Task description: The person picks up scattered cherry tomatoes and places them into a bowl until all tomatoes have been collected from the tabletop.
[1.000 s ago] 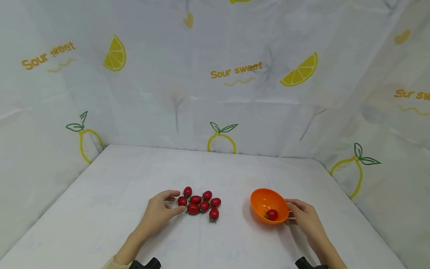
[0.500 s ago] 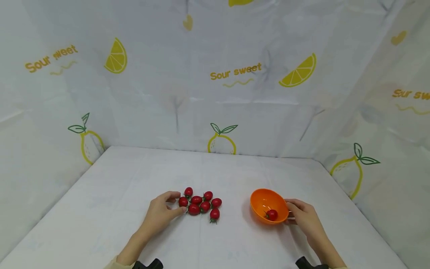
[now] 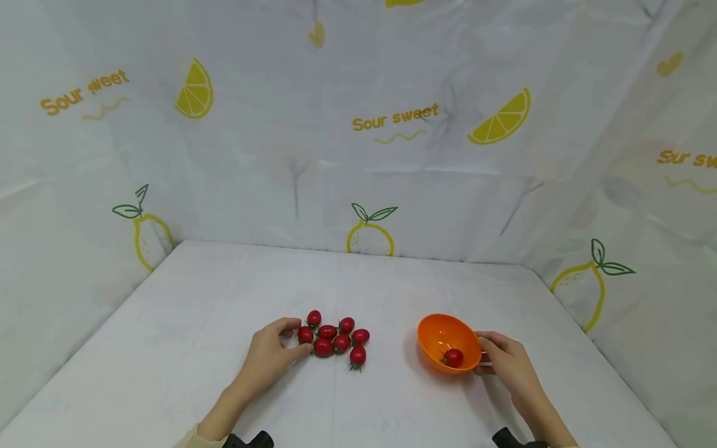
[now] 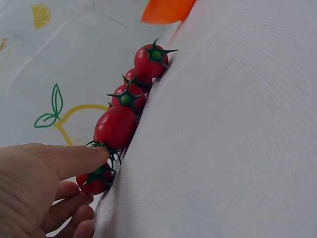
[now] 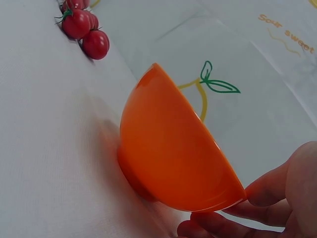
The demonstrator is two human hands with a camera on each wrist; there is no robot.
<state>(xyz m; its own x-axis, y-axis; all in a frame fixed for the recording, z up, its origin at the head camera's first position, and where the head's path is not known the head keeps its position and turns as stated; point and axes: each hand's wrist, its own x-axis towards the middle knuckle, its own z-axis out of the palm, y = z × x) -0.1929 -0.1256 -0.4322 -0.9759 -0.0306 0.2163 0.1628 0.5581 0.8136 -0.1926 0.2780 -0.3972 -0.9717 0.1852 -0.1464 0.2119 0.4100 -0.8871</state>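
"Left hand (image 3: 267, 356)?"
"Thumb and fingers spread, either side of the leftmost tomato (image 3: 305, 335). Whether they press it, cannot tell."
"Obstructions?"
"Seven other tomatoes (image 3: 341, 343) in a loose bunch on the white table (image 3: 386, 404), crowding it from behind and from the right. Green stems poke between; one lies under the thumb in the left wrist view."
"Right hand (image 3: 508, 364)?"
"Fingers pinching the orange bowl (image 3: 434, 330) at its right rim, well apart from the bunch. Single tomato (image 3: 453, 358) inside; wall hides it from the right wrist."
"Beyond?"
"Lemon-printed sheet (image 3: 252, 155), behind the table."
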